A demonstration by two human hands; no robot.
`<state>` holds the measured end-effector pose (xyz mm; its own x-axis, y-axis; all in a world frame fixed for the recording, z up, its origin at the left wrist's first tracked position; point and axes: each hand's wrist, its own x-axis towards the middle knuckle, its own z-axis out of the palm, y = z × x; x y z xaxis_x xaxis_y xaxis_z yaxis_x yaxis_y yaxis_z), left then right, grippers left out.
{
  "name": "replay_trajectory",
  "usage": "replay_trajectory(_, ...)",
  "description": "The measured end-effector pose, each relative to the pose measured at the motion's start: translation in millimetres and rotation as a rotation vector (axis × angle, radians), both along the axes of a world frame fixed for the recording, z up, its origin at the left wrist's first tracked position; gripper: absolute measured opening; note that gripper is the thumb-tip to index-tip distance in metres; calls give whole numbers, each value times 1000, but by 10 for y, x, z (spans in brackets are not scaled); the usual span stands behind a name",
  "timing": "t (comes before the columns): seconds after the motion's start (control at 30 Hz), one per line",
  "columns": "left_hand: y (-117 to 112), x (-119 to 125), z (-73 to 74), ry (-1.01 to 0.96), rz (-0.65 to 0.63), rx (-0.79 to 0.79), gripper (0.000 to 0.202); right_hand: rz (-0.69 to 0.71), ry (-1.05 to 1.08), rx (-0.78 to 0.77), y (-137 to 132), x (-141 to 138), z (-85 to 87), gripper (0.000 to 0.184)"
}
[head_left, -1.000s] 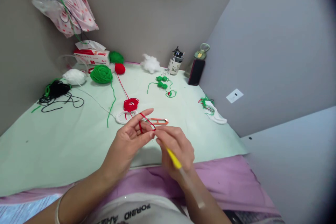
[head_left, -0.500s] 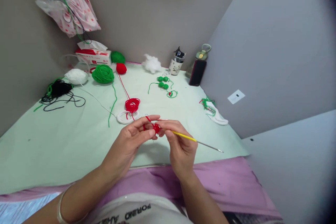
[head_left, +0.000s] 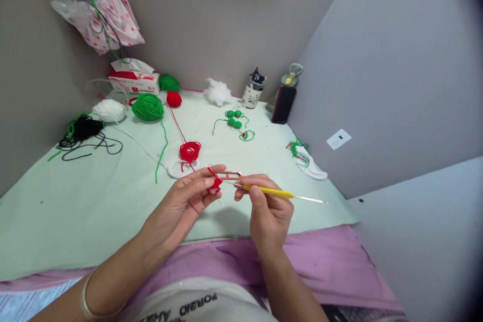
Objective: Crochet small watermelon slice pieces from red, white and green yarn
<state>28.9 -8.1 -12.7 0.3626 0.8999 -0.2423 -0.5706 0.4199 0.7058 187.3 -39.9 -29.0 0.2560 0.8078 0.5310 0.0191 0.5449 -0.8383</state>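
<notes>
Centre of frame: left hand (head_left: 188, 204) pinches the red yarn piece (head_left: 216, 183), likely soft and light; right hand (head_left: 266, 206) pinches the stiff crochet hook (head_left: 268, 191) mid-handle.

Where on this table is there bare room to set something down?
The widest bare patch of table lies left of the left hand, nearer than the black yarn. A smaller one lies between the crochet balls and the white scrap. The far left corner, around the green yarn ball, is crowded.
</notes>
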Motion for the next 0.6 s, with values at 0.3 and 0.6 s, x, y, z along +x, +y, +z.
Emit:
replay_trajectory(0.3, -137, 123, 2, 113, 71, 144, 48, -183, -426, 242, 12, -93, -119, 30)
replay_trajectory(0.6, -2, 34, -12, 24, -6, 20, 29, -31, 65, -15, 94, 32, 13, 20)
